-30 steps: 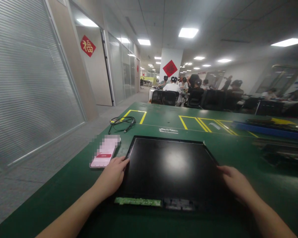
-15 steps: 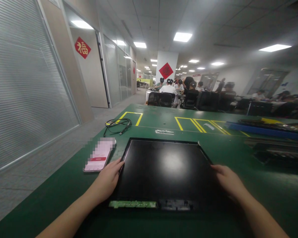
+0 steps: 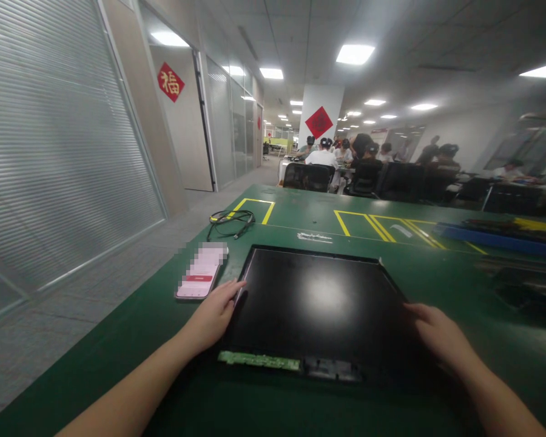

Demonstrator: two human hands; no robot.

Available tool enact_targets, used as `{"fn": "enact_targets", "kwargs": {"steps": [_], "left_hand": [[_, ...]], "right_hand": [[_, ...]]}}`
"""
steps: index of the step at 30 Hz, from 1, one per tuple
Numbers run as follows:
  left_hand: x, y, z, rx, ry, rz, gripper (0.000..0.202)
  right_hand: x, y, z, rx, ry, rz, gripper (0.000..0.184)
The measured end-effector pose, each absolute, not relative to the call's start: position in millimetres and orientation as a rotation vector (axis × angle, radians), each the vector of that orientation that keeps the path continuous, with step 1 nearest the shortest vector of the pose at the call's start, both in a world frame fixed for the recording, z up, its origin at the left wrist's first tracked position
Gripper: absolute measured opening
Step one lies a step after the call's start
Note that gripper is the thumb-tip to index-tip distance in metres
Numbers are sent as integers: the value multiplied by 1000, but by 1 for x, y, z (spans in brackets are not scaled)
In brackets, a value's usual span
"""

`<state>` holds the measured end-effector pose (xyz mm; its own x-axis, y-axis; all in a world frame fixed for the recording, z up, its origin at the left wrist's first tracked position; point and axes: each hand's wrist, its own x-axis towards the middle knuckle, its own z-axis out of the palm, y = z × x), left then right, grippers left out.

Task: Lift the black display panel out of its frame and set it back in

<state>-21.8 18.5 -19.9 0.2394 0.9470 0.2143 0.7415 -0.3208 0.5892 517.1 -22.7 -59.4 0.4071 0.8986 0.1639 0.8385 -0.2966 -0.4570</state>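
A black display panel [image 3: 309, 303] lies in front of me, its glossy face up and a ceiling light reflected in it. Along its near edge runs a green circuit board strip [image 3: 259, 360], beside a dark strip. My left hand [image 3: 213, 315] grips the panel's left edge, thumb on the rim and the other fingers hidden below. On the opposite edge my right hand [image 3: 441, 334] holds the panel the same way, its fingers mostly out of sight. Just left of the panel is a phone [image 3: 200, 278] with a lit pink screen.
The green table [image 3: 118, 364] bears yellow tape outlines [image 3: 350, 224]. A coiled black cable [image 3: 232, 223] sits behind the phone. At the right are a blue tray [image 3: 505, 238] and dark parts [image 3: 523, 279]. Several people sit at tables beyond, near black chairs [image 3: 307, 176].
The whole view has shifted, so the table, phone and panel appear farther right and slightly higher. Both hands remain on the panel's side edges.
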Motion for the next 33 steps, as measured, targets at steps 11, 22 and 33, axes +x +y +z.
{"fn": "enact_targets", "kwargs": {"steps": [11,22,33], "left_hand": [[-12,9,7,1431,1398,974,58],[8,0,25,767,1302,1008,57],[11,5,17,598,1200,1212,38]], "right_hand": [[524,-21,-64,-2267,-1411,262,57],[523,-21,-63,-2251,-1422,257,55],[516,-22,-55,-2287,-1450,292,55]]}}
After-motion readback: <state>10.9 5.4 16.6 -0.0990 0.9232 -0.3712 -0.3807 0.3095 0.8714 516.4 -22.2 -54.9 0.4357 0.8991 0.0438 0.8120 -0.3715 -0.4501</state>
